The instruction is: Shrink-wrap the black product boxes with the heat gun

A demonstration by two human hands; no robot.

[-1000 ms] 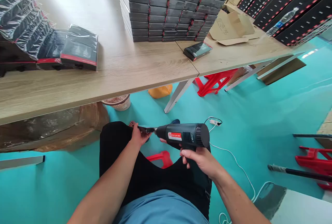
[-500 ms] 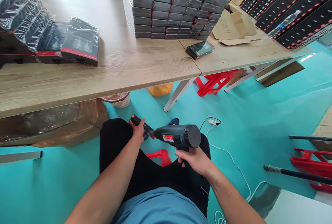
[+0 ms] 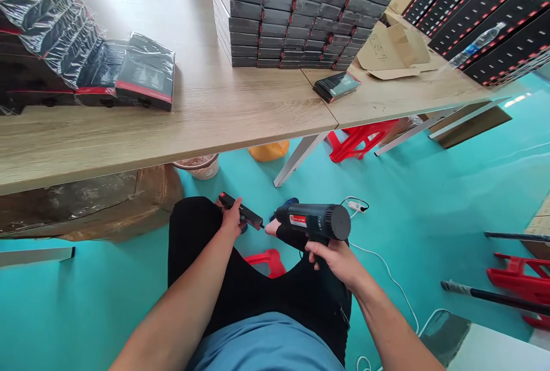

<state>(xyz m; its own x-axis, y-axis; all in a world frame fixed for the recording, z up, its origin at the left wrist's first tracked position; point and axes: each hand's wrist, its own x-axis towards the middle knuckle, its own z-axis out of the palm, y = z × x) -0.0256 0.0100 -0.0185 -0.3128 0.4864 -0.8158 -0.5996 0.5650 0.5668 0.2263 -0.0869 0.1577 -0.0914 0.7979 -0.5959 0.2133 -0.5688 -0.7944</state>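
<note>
wooden table [image 3: 240, 107] is standing ahead; left hand [image 3: 231, 220] is grasping a black box [image 3: 251, 216], right hand [image 3: 332, 256] is clenching a heat gun [image 3: 315, 220].

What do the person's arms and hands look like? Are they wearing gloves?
No gloves! The left hand and right hand are bare, with no markings I can see on either grip. The left forearm and right forearm show no sleeve, watch or bracelet. The shirt is blue.

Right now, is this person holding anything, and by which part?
The right hand grips a heat gun by its handle, below the barrel. The left hand holds a slim dark box around its middle.
</note>
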